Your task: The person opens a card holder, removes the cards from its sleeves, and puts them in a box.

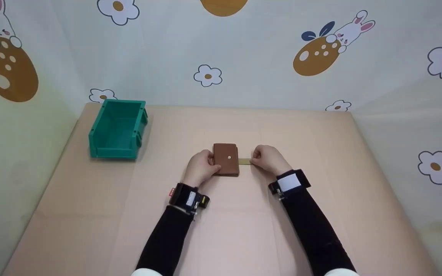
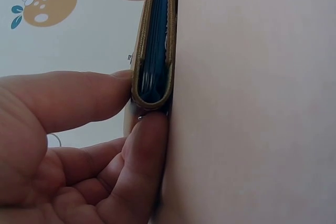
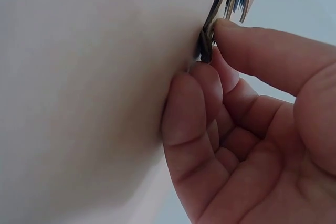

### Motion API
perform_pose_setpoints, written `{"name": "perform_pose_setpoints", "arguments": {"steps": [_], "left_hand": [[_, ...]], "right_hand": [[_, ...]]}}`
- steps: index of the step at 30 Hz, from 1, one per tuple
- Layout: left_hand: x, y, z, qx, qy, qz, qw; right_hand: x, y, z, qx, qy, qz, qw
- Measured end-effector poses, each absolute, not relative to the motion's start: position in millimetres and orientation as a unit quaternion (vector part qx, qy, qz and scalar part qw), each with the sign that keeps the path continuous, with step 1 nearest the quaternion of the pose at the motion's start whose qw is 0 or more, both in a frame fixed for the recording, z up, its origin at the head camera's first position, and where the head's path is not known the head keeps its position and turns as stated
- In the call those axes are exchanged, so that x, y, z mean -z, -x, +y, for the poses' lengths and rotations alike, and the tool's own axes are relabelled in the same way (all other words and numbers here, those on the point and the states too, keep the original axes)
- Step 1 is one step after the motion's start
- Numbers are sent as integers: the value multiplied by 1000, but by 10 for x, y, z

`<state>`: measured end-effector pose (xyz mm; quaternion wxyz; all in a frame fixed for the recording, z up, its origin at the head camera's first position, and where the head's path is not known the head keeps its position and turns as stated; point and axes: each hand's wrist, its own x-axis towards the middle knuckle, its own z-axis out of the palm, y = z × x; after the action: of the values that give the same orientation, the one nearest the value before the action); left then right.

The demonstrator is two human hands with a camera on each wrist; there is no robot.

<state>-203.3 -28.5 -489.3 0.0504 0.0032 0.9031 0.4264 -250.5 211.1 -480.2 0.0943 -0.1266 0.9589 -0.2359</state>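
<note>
A small brown wallet lies on the table with a metal snap stud on its top cover. My left hand holds it by the folded spine side, with the thumb on the cover and a finger under the spine in the left wrist view. Blue inner leaves show between the covers there. From the wallet's right side a narrow strap sticks out, and my right hand pinches its end between thumb and fingers. The right wrist view shows the strap end partly hidden by the fingertips.
A green open-front bin stands at the table's back left. The beige table reaches back to a patterned curtain, which also hangs along both sides. Dark bands with small cameras sit on both wrists.
</note>
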Motion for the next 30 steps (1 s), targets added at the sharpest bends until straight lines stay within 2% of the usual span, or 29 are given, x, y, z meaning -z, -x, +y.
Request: {"name": "perform_pose_setpoints", "arguments": {"steps": [15, 24, 30], "left_hand": [[4874, 2052, -273, -408, 0, 911, 60], [4815, 2027, -250, -373, -7, 927, 47], [4688, 2032, -177, -331, -11, 943, 21]], "right_hand": [[4808, 2499, 2126, 238, 134, 958, 89], [4805, 2481, 2107, 228, 141, 959, 87], [4807, 2479, 2097, 220, 149, 961, 79]]}}
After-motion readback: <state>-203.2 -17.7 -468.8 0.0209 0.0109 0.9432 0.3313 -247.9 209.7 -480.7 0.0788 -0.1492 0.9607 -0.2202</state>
